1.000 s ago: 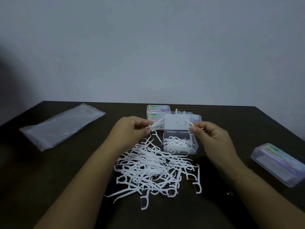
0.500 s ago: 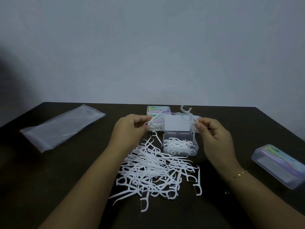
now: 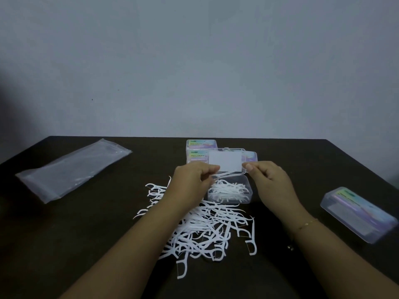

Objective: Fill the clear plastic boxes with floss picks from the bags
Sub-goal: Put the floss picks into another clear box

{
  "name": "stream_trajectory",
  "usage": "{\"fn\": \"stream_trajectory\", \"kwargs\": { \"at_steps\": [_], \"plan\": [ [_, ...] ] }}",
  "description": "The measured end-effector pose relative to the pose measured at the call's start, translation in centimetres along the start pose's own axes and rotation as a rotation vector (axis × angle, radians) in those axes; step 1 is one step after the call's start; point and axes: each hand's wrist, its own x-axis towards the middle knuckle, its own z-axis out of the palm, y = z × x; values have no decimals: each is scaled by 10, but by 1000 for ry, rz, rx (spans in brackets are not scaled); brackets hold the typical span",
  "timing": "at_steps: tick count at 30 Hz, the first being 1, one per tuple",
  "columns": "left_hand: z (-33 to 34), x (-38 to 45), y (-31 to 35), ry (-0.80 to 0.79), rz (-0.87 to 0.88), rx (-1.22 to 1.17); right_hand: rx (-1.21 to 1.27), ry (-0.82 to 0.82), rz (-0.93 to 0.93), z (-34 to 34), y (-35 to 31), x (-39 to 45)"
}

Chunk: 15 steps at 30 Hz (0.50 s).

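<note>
White plastic floss picks [image 3: 205, 229] lie nearest us in a loose tangled heap on the dark table [image 3: 64, 244], spreading from the near middle up toward the open box. Our two bare forearms reach over this heap from below. A thin gold bracelet [image 3: 307, 223] circles our right wrist.

Just beyond the heap stands the clear plastic box [image 3: 228, 189], its tray partly filled with picks lying crosswise. Its hinged lid [image 3: 225, 161] stands raised behind the tray, showing a pale blank panel toward us.

Our left hand [image 3: 190, 186] hovers at the tray's left edge, thumb and forefinger pinched together near the lid's lower left corner; something thin and white shows at the fingertips, but we cannot tell whether it is a pick we hold. Our right hand [image 3: 272, 182] hovers at the tray's right side, fingers curled and thumb tip pressed to the forefinger beside the lid's lower right corner; we cannot tell whether anything is pinched there.

Well off to the right lies a closed box [image 3: 358, 214] with a coloured label, angled on the table. To the far left lies a flat clear plastic bag [image 3: 73, 169]. Behind the raised lid sit more labelled boxes [image 3: 200, 151], close together near the table's far edge, below the grey wall [image 3: 194, 61].
</note>
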Motion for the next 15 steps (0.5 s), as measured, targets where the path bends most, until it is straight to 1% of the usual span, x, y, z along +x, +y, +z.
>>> {"fn": "stream_trajectory", "kwargs": {
  "at_steps": [2, 4, 7, 9, 11, 13, 15],
  "plan": [
    [5, 1, 2, -58, -1, 38, 31, 22, 14, -2, 1, 0],
    [5, 1, 0, -75, -5, 44, 16, 26, 6, -3, 1, 0],
    [-8, 2, -3, -13, -33, -7, -72, 8, -43, -5, -1, 0],
    [-22, 0, -6, 1, -51, 20, -142, -67, -104, -10, -5, -4],
    [-37, -4, -11, -85, -63, 119, -227, -200, -160, -14, -11, -10],
    [-49, -10, -14, -251, -89, 210, -362, -342, -218, -15, -18, -20],
    [-57, -15, -14, -431, -145, 269, -560, -419, -277, -13, -22, -28]
  ]
}}
